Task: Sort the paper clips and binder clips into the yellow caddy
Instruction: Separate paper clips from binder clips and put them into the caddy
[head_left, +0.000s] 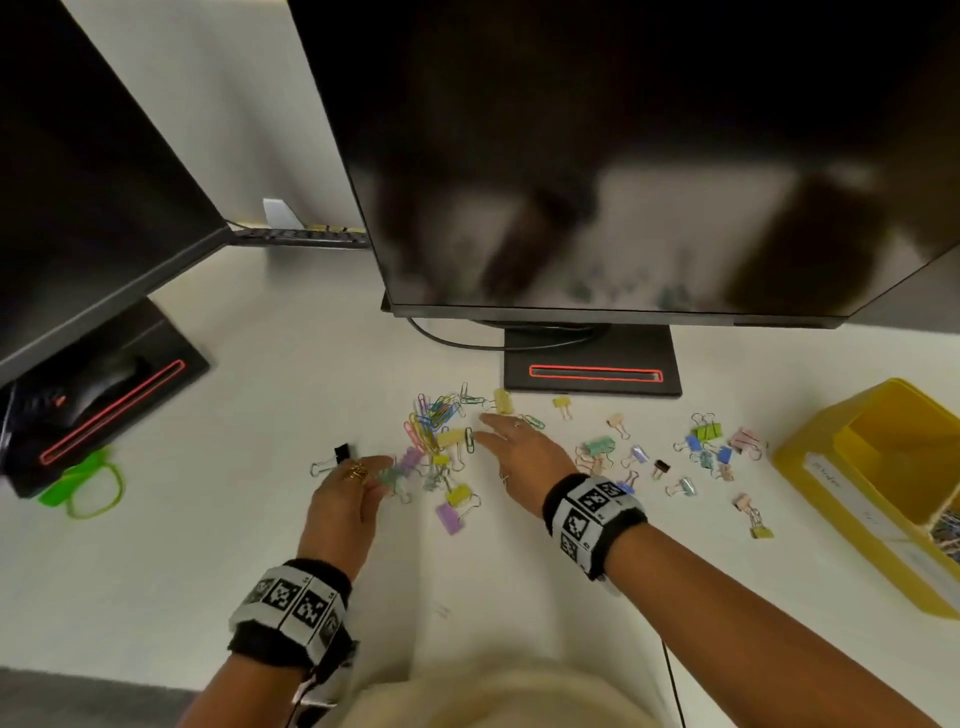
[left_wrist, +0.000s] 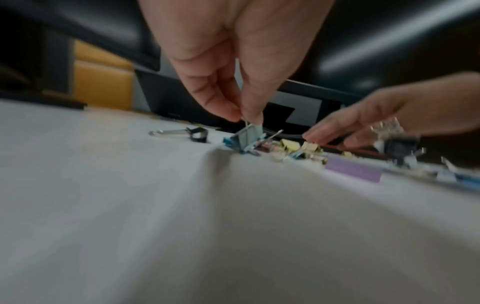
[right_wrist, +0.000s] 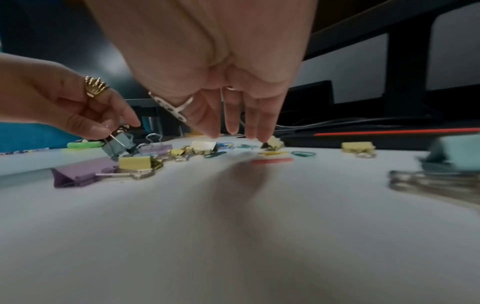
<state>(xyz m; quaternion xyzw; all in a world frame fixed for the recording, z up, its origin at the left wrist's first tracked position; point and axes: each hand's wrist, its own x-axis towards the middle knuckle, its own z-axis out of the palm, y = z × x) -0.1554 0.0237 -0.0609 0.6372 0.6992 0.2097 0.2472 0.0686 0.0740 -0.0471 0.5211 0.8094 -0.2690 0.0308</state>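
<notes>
— Item?
— Pale blue-green metal binder clip, centre-left of the head view; my left hand pinches its wire handle.
— Right hand?
— Fingers straight, holding nothing, over coloured paper clips.
— Advice?
— Lift clear of the tangle; yellow plastic caddy waits far right.

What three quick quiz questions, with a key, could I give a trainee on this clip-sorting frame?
1. True or false: the left hand pinches the wire handle of a pale blue binder clip.
2. Where does the yellow caddy sit relative to the hands? A) far left B) far right C) between them
3. Fill in: the right hand reaches with fingers straight toward the pile of coloured ____ clips.

Key: 1 true; 2 B; 3 paper.
</notes>
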